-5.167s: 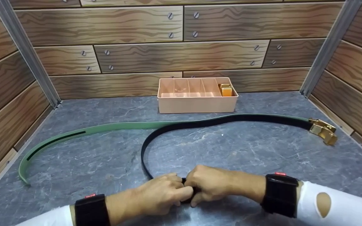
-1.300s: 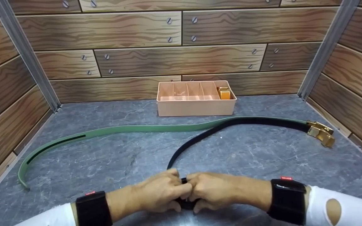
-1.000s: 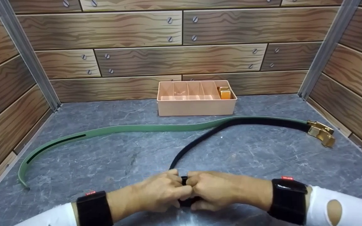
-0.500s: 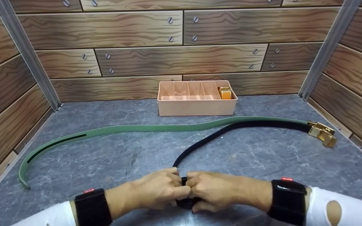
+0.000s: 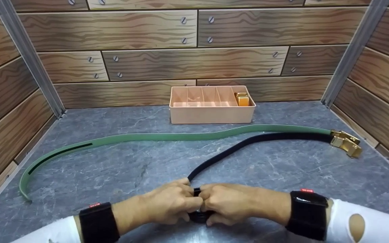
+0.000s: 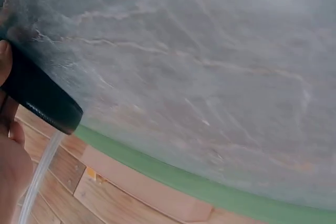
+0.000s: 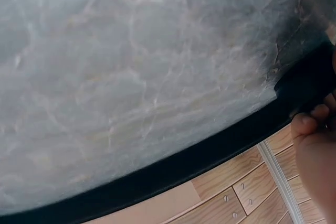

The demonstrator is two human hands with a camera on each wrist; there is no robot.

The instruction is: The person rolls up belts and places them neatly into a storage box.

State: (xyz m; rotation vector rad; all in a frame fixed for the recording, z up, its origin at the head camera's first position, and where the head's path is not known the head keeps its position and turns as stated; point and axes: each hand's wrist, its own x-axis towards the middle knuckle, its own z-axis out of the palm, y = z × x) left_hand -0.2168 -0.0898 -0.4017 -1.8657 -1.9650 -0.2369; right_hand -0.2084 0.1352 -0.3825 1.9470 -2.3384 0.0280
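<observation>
A black belt (image 5: 235,147) runs from the right side of the table to both hands, where its near end is rolled into a coil (image 5: 200,217). My left hand (image 5: 169,204) grips the coil from one side; its black outer turn (image 6: 44,98) shows at the left wrist view's edge. From the other side my right hand (image 5: 230,204) pinches it, with finger and thumb on the black band in the right wrist view. The hands nearly meet, hiding much of the roll. At the far right, gold buckles (image 5: 346,143) sit at the strap ends.
A green strap (image 5: 167,136) with a black stripe curves across the table behind the hands, from the left edge to the buckles. Against the back wall stands a pink divided box (image 5: 211,114) with gold pieces (image 5: 242,99) in its right compartment. Wood-patterned panels enclose three sides.
Over these seconds the black belt's wide loop has been drawn in and straightened toward the hands. Its free length now lies slightly apart from the green strap. Both hands stay together at the coil.
</observation>
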